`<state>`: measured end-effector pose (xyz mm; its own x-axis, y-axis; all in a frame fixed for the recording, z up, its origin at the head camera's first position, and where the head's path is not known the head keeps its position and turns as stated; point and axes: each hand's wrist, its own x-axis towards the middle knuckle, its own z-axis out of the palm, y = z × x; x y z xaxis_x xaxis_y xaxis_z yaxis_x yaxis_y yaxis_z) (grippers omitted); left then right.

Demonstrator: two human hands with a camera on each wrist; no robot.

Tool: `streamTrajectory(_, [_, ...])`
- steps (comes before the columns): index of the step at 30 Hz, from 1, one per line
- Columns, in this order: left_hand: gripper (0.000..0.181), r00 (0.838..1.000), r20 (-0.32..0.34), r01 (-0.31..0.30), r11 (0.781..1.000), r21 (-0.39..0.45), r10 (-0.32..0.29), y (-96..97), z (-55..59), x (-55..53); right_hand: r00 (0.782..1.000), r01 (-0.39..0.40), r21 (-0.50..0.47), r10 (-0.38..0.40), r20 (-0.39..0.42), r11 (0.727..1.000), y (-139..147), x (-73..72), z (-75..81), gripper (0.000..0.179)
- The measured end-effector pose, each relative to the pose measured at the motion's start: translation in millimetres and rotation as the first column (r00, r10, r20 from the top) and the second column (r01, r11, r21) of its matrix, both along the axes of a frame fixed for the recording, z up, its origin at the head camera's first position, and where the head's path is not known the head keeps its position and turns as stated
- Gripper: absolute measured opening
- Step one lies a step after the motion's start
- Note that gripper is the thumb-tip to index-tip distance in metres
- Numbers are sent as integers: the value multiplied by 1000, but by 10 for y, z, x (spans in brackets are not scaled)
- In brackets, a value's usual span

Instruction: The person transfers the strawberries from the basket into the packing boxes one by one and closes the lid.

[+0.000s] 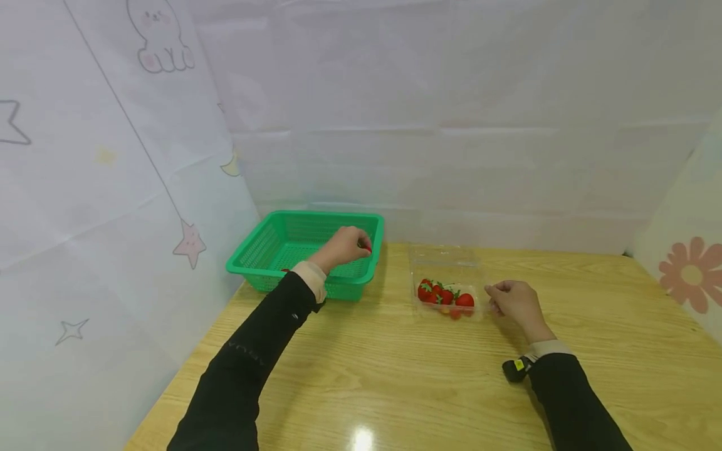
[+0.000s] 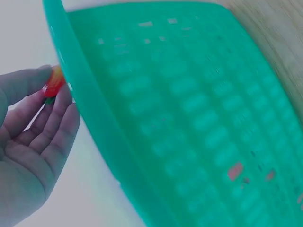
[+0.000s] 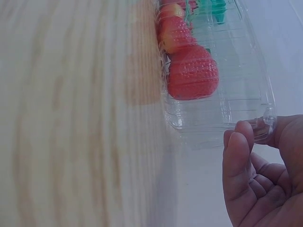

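My left hand (image 1: 345, 246) is over the right part of a green plastic basket (image 1: 375, 263). Between its thumb and fingers it pinches a red strawberry (image 2: 55, 84) with a yellowish end and a bit of green leaf. In the head view that fruit is mostly hidden by the fingers. My right hand (image 1: 516, 305) pinches the right rim of a clear plastic box (image 1: 478, 311), thumb on one side and fingertips on the other. Several red strawberries (image 1: 465, 300) with green leaves lie inside the box, whose clear lid (image 1: 442, 254) stands raised at the back.
Box and basket stand apart on a light wooden table (image 1: 395, 376), the basket at the back left. Spots of red show through the basket's slots (image 2: 235, 171). A pale printed cloth (image 1: 423, 156) hangs behind the table and along both sides.
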<state>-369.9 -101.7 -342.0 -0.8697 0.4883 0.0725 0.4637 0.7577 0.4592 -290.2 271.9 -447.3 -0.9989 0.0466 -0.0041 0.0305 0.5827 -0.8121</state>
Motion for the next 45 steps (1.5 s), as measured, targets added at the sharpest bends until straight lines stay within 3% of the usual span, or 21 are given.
streamTrajectory(6, [13, 999, -34, 29, 999, 34, -28, 289, 10, 92, 1000, -3, 1, 3, 2, 1000, 9, 5, -21, 42])
streamTrajectory(9, [11, 995, -54, 85, 996, 36, -83, 437, 10, 158, 1000, -3, 6, 3, -2, 1000, 8, 15, -20, 42])
streamTrajectory(14, [7, 974, -99, 206, 978, 25, -202, 656, -39, 256, 1000, -4, 4, 4, -3, 1000, -1, 24, -4, 41])
streamTrajectory(21, [8, 951, -41, 304, 952, -25, -305, 942, -164, 322, 1000, -1, 13, 1, 3, 1000, 3, 15, 3, 43])
streamTrajectory(31, [9, 937, 9, 347, 927, -144, -349, 1169, -413, 265, 1000, -3, -5, 3, 9, 1000, -26, 10, 5, 42])
streamTrajectory(38, [8, 927, 67, 373, 897, -235, -368, 1214, -456, 235, 1000, -3, 1, 3, 9, 1000, -32, 2, 3, 40])
streamTrajectory(45, [10, 913, 127, 408, 886, -220, -388, 1239, -504, 172, 1000, 8, -4, -8, 13, 1000, -54, 9, 3, 39])
